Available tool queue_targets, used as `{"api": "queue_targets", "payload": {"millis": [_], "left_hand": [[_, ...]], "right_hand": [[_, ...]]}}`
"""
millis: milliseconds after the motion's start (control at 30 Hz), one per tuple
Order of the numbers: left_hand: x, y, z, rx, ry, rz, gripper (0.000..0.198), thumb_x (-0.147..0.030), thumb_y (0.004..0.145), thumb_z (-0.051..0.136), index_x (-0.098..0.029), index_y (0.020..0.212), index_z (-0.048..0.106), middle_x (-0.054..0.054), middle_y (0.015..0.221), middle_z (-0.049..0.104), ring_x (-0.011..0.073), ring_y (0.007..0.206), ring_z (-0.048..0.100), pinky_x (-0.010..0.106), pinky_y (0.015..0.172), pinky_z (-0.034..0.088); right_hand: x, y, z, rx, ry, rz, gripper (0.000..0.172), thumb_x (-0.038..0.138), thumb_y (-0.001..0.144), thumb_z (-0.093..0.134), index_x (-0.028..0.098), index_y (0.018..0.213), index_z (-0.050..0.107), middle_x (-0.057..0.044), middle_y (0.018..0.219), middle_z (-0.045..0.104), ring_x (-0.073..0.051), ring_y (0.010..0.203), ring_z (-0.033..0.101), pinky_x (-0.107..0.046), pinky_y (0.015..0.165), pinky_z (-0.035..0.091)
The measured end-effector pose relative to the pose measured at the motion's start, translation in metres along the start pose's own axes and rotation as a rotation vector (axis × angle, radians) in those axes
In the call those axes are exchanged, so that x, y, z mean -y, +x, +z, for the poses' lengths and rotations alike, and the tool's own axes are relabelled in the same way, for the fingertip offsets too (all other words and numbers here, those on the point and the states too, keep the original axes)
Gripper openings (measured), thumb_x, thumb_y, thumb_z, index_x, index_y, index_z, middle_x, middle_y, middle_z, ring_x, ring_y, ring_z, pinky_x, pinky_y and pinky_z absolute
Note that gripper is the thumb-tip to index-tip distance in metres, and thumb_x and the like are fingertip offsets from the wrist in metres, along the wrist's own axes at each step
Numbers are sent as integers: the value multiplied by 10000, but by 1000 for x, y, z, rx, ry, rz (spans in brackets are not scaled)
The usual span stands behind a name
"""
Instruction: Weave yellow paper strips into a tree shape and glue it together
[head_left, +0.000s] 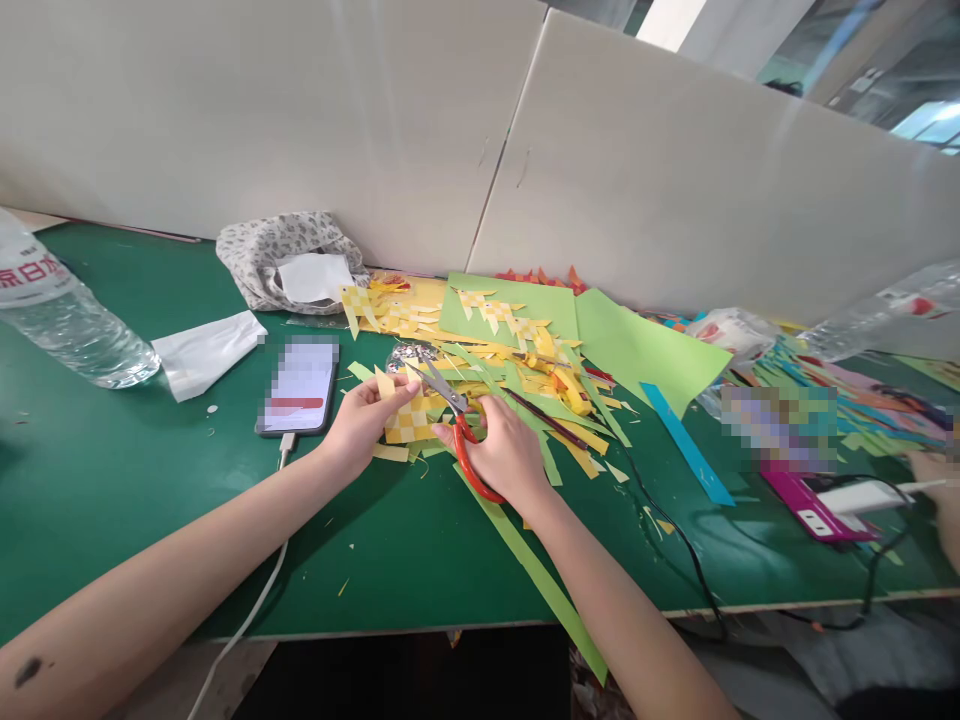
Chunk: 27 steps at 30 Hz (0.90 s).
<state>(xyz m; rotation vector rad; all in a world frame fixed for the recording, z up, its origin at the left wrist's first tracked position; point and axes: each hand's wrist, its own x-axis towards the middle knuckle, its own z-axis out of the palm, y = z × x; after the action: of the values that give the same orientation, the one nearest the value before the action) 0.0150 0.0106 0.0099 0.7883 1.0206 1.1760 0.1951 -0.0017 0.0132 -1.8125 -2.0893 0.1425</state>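
Note:
Between thumb and fingers, my left hand [367, 418] grips a yellow-and-white checkered woven paper piece [409, 423] with pointed ends. My right hand [504, 452] is closed around the red handles of a pair of scissors [471, 460]. The blades are parted and lie close to the upper edge of the woven piece, near my left fingertips; whether they touch the paper I cannot tell. Just behind my hands lie yellow and green paper strips, a yellow glue gun [564, 385] and a dark slim stick [547, 418]. More checkered paper shapes [495, 310] rest on a green sheet [551, 305].
A phone [298, 385] with a white cable lies left of my hands. Further left are a tissue [210, 355], a cloth pouch [285, 255] and a water bottle [71, 310]. At right are a blue strip [688, 443], a magenta power strip [810, 505] and another person's hand [934, 480].

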Motion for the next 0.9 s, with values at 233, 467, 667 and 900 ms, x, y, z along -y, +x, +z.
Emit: {"api": "queue_targets", "payload": {"millis": [233,467,667,900], "left_hand": [[-1,-3,4,-18,4,12,298,-394,608,780,-177,751,634,-33,681,617,74,513,525,198,488,427],[2,-2,4,25,20,20,255,-373,632,767,-179,736,638,-34,678,620,70,508,518,197,486,416],[1,-2,3,30,22,20,275,-384,631,769,-172,741,634,-29,680,608,69,523,522,183,476,412],[0,-3,3,46,49,21,284,-406,643,757,-174,752,634,-25,683,615,71,534,528,179,478,406]], "right_hand": [[3,-1,2,9,5,-13,419,618,751,475,206,830,478,-22,773,567,-147,624,529,-238,500,291],[4,-2,1,7,23,-26,417,618,757,472,205,808,490,-15,738,552,-137,599,508,-234,501,273],[6,-2,0,-6,62,-29,423,631,742,485,208,734,477,13,643,517,-110,523,462,-226,493,240],[7,-2,-3,-8,66,-22,457,651,732,489,209,627,439,23,541,476,-98,461,398,-226,474,219]]}}
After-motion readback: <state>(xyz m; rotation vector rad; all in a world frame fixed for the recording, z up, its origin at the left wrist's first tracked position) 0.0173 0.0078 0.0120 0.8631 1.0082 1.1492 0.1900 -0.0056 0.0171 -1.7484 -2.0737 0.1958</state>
